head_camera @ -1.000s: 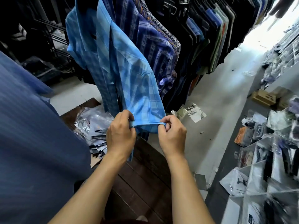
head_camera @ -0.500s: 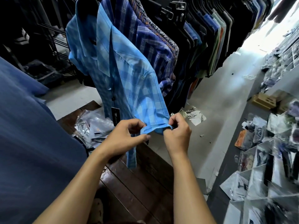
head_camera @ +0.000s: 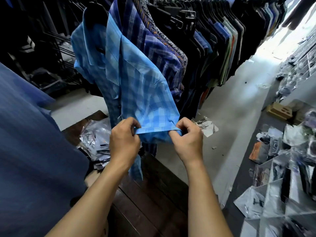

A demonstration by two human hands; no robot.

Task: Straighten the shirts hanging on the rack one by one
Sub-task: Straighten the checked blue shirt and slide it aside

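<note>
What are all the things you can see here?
plaid shirt: one, light blue, front of the rack
other shirts: many, blue, black and green, hanging behind it
packets: a pile, clear and silvery, lower left
boards: several, dark brown, under the arms
box: one, tan, at right
left hand: one, pinches the plaid shirt
right hand: one, pinches the plaid shirt
</note>
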